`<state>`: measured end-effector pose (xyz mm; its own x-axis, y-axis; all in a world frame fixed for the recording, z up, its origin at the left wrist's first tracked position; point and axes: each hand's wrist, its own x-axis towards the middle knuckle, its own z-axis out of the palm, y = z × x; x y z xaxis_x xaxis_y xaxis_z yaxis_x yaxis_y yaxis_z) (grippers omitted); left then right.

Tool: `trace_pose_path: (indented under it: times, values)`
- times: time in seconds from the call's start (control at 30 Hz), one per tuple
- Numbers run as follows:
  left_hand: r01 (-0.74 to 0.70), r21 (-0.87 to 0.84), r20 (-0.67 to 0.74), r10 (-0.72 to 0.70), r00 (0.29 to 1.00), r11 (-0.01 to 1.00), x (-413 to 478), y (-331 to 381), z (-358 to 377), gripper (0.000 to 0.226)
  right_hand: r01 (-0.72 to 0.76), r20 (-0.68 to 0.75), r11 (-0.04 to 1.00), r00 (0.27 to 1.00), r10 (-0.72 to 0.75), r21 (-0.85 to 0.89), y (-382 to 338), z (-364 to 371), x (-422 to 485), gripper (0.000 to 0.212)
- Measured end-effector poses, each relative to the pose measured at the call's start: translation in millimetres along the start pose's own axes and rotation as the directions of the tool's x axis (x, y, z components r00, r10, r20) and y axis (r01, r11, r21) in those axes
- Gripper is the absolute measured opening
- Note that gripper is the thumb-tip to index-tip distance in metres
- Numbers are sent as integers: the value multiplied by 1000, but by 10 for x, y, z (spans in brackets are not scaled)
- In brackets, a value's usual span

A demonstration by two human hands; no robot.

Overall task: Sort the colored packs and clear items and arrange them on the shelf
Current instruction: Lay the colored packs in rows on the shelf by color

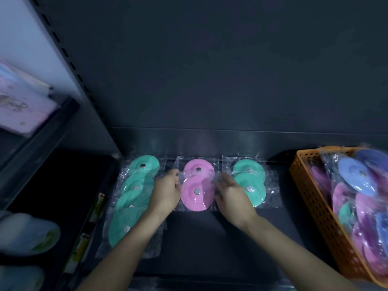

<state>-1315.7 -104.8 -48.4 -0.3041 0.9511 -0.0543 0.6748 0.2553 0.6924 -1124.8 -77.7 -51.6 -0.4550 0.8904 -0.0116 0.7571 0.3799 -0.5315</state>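
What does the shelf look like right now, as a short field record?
left teal packs: four overlapping discs, shelf left
pink packs: two discs, centre
right teal packs: two discs, beside pink
left hand: pinches pink wrap's left edge
right hand: at pink wrap's right edge, fingers blurred
orange basket: far right, mixed blue, pink, teal packs

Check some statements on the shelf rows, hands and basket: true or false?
1. The pink packs lie between two teal rows. True.
2. The left teal row is shorter than the right teal row. False: it is longer.
3. The basket is green. False: it is orange.
4. The left hand and right hand flank the pink packs. True.
5. The basket is empty. False: it holds mixed packs.
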Motion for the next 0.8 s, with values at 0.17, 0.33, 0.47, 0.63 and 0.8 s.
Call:
trace_pose_path:
  times: [0.17, 0.33, 0.47, 0.63, 0.8]
  values:
    - [-141, 168, -19, 146, 989, 976, -132, -111, -86, 46, -11, 97, 1000, 995, 14, -28, -26, 179, -67, 51]
    - [-100, 349, -76, 135, 988, 932, -332, -392, -197, 44, 81, 68, 982, 995, -70, -172, -41, 272, -123, 46]
    - [-62, 409, -38, 84, 996, 911, -401, -533, -215, 43, 72, 50, 977, 997, -63, -203, -72, 286, -110, 45]
    - [-105, 362, -62, 136, 989, 926, -445, -415, -203, 42, 85, 70, 982, 995, -74, -167, -107, 178, -148, 44]
    - [-207, 261, 5, 213, 977, 943, -486, -133, -104, 37, 20, 14, 996, 1000, -19, -90, -21, -94, -359, 47]
